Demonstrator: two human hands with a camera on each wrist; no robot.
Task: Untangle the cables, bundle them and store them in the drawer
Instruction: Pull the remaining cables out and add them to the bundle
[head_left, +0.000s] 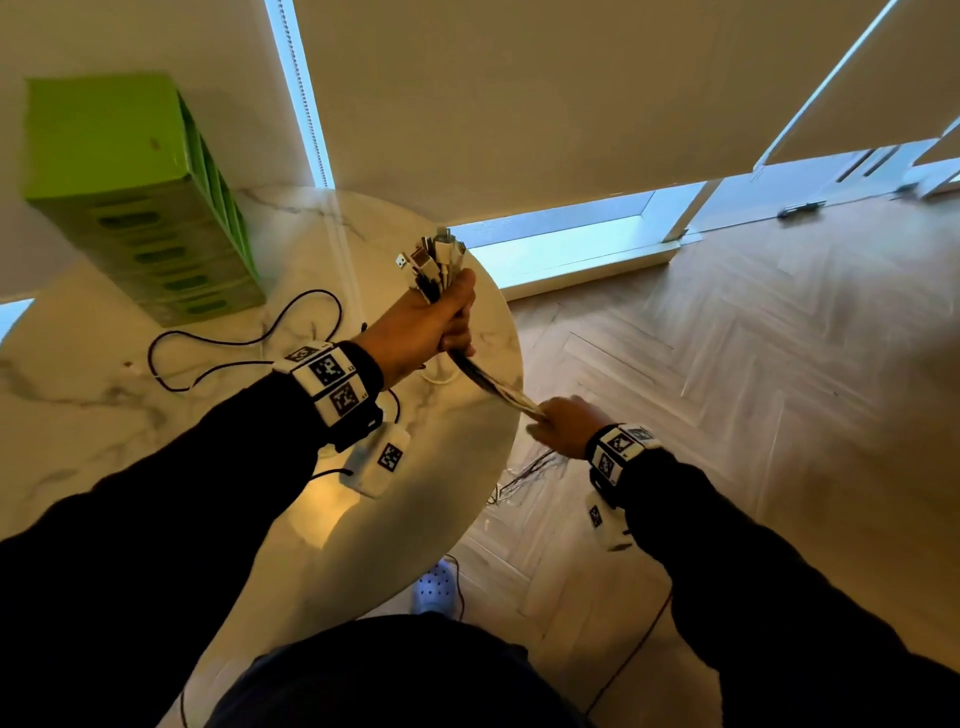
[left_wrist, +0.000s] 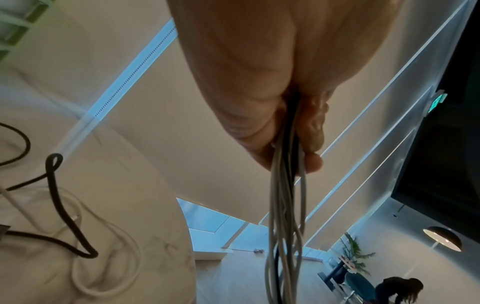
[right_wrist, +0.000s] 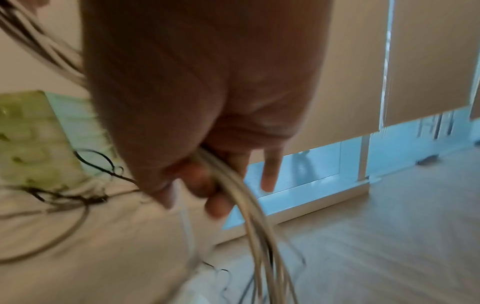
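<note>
My left hand (head_left: 441, 319) grips a bundle of white and dark cables (head_left: 493, 387) above the round marble table (head_left: 78, 415), with the plug ends (head_left: 434, 257) sticking up out of the fist. The bundle runs taut down to my right hand (head_left: 561, 423), which is curled round it just past the table's edge; the loose ends (head_left: 524, 475) trail below toward the floor. In the left wrist view my fingers (left_wrist: 313, 127) clamp the strands (left_wrist: 285, 216). In the right wrist view the cables (right_wrist: 249, 205) pass through my curled fingers (right_wrist: 205, 181). A green drawer unit (head_left: 150, 208) stands at the table's back left.
A black cable (head_left: 244, 340) lies looped on the table near the drawer unit, and a white cable (left_wrist: 109, 257) lies beside it. Wooden floor (head_left: 753, 389) spreads to the right. Roller blinds (head_left: 519, 104) hang behind the table. A person bends over far off in the left wrist view.
</note>
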